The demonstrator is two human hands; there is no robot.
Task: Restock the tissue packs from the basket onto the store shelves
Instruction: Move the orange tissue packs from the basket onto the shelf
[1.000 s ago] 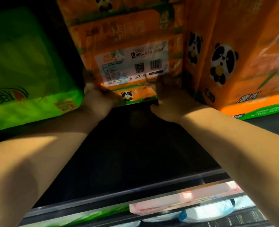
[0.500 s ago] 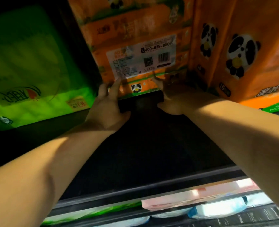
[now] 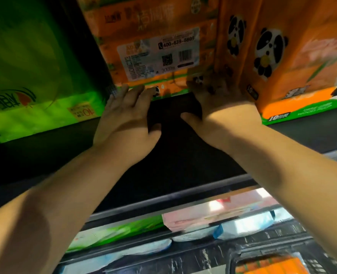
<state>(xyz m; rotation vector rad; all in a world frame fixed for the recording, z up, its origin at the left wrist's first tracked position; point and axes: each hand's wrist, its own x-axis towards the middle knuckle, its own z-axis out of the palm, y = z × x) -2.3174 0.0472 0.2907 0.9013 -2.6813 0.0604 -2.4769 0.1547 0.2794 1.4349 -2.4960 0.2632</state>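
Fingers (image 3: 136,91) of the left hand (image 3: 124,119) and right hand (image 3: 217,107) lie spread flat — pressed against the lower front of the orange tissue pack (image 3: 153,54) on the dark shelf (image 3: 173,155) — green pack (image 3: 35,76) left of them.

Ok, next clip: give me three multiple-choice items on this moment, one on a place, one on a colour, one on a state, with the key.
1. Where does the labelled orange pack stand?
A. between a green pack and another orange pack
B. in the basket
C. on the floor

2. What colour is the large pack at far left?
A. blue
B. green
C. pink

3. How are the hands placed?
A. both hanging free
B. one holding a bottle
C. both flat against the pack's lower edge

Key: 1 A, neighbours flank it on the shelf. 2 B, its wrapper is green. 3 C, left hand and right hand press there with open fingers.
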